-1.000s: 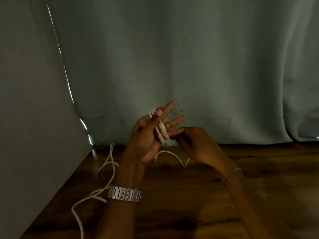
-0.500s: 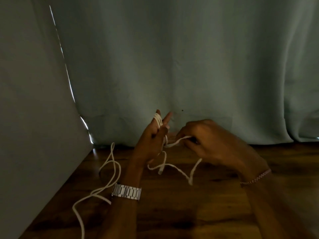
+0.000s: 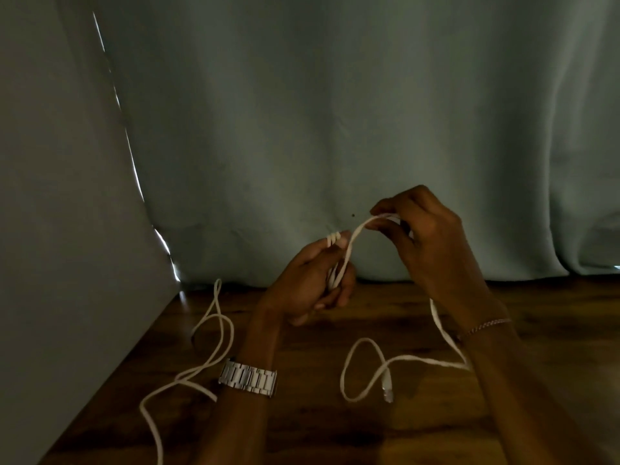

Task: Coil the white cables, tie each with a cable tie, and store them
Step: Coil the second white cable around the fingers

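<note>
white cable (image 3: 349,253) looped round left hand (image 3: 308,283) fingers, gripped | right hand (image 3: 426,243) fingers pinch its strand

I'm in a dim room at home, it seems: pale green curtains (image 3: 335,112) hang behind my dark wooden worktop (image 3: 335,431).
</note>
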Available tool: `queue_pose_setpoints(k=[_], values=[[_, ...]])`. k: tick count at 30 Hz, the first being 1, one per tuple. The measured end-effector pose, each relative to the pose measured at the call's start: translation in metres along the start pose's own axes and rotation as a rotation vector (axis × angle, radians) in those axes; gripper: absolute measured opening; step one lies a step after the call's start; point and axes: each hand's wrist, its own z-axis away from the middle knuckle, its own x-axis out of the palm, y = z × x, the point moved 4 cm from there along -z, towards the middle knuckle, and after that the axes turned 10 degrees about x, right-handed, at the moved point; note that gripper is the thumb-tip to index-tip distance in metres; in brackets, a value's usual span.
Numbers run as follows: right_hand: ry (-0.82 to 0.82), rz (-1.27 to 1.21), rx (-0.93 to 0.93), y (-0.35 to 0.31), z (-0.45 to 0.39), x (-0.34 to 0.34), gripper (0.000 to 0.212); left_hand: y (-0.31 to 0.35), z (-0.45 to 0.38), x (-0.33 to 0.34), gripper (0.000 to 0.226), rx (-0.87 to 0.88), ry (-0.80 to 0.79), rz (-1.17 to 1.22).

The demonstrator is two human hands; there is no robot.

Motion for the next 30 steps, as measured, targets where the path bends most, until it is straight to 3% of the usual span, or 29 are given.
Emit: queue_pose_setpoints(k=[4,15,20,23,25,26,30], values=[[0.083,0.006,-0.019,0.007,0.002,-0.003,0.026,0.002,0.001,0.007,0.054,-0.016,-0.063,0.097],[-0.009,0.219,-0.025,0.003,0.005,0.012,0.039,0.010,0.005,0.008,0.047,0.049,-0.331,0.213],[-0.137,-0.054,0.061,0.003,0.009,0.026,0.030,0.018,0.009,0.011,0.055,0.100,-0.381,0.243],[-0.249,-0.347,0.194,-0.001,0.013,0.028,0.032,0.017,0.008,0.012,0.052,0.108,-0.369,0.299],[-0.402,-0.543,0.391,-0.005,0.016,0.037,0.026,0.016,0.006,0.010,0.051,0.095,-0.317,0.380],[-0.444,-0.530,0.433,-0.004,0.019,0.043,0.021,0.014,0.004,0.009,0.052,0.083,-0.282,0.431],[-0.529,-0.263,0.291,-0.006,0.026,0.057,0.018,0.006,-0.004,0.002,0.055,0.086,-0.093,0.586]])
